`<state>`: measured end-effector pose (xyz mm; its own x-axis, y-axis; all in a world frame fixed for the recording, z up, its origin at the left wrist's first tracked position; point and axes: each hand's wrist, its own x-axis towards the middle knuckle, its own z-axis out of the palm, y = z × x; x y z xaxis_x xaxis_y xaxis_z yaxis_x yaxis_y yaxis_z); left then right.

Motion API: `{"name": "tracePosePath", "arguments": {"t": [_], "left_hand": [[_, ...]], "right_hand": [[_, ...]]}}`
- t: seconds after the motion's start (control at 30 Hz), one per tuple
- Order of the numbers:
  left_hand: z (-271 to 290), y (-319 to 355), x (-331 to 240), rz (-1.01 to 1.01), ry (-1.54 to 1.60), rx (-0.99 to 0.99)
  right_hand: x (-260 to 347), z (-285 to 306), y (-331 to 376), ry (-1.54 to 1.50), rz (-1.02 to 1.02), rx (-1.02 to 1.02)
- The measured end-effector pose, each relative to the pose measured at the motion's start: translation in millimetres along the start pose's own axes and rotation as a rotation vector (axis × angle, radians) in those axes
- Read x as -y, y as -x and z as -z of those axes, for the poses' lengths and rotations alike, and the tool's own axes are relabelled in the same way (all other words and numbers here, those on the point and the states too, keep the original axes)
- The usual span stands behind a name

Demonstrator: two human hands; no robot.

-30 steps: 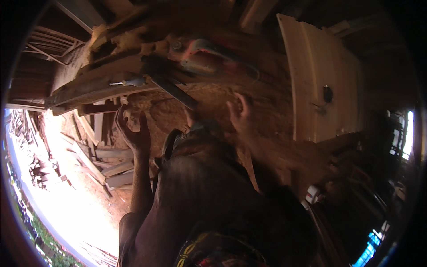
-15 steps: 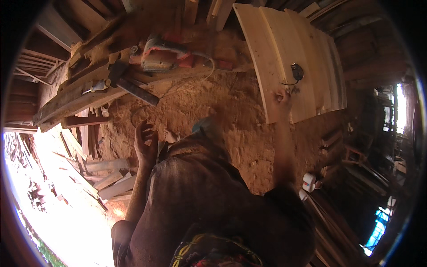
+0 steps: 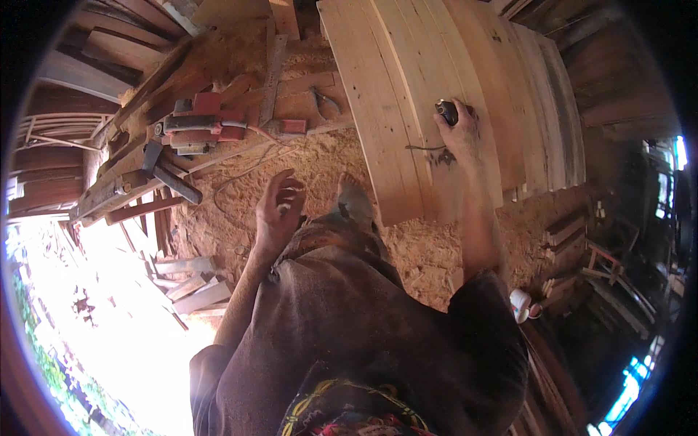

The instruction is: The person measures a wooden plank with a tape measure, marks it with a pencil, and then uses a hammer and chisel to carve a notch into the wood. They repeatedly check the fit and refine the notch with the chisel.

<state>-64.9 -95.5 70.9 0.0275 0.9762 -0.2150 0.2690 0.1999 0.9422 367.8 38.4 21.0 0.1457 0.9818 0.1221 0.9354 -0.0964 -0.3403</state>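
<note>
Left hand (image 3: 280, 207) is just hanging out around nine o'clock, half open with the fingers loosely curled. Right hand (image 3: 462, 136) is gripping a small black tool (image 3: 446, 111) near two o'clock, over some pale boards (image 3: 502, 102), and a red power tool (image 3: 198, 123) sits off toward ten.

On my screen, I count one left hand (image 3: 278, 211) and one right hand (image 3: 462, 138), one small black thing (image 3: 446, 112), one red power tool (image 3: 195, 125), one hammer-shaped tool (image 3: 177, 184) and one foot (image 3: 347, 187).
</note>
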Motion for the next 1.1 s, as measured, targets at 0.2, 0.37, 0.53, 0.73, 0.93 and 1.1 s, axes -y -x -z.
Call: {"name": "tracePosePath", "arguments": {"t": [0.2,0.37,0.53,0.73,0.93,1.1], "left_hand": [[-67.2,-50.4,-26.9,0.162,0.254,0.208],[-118.6,-72.7,-30.4,0.661,1.024,0.471],[-124.6,-65.8,-6.8,0.535,1.345,0.828],[-104.9,-55.9,-32.9,0.573,0.333,0.552],[-97.9,-37.3,-33.2,-0.069,-0.263,0.480],[-83.2,-32.6,-39.5,-0.197,-0.524,0.474]], "right_hand": [[44.8,19.1,46.6,-1.438,-0.342,0.251],[113.1,-14.6,125.7,-1.587,-0.335,0.414],[139.7,31.5,127.1,-1.080,0.107,0.282],[115.7,42.8,129.2,-0.929,0.166,0.255],[119.1,45.9,138.8,-1.041,-0.298,0.599],[107.7,53.8,127.3,-1.262,-0.542,0.429]]}}
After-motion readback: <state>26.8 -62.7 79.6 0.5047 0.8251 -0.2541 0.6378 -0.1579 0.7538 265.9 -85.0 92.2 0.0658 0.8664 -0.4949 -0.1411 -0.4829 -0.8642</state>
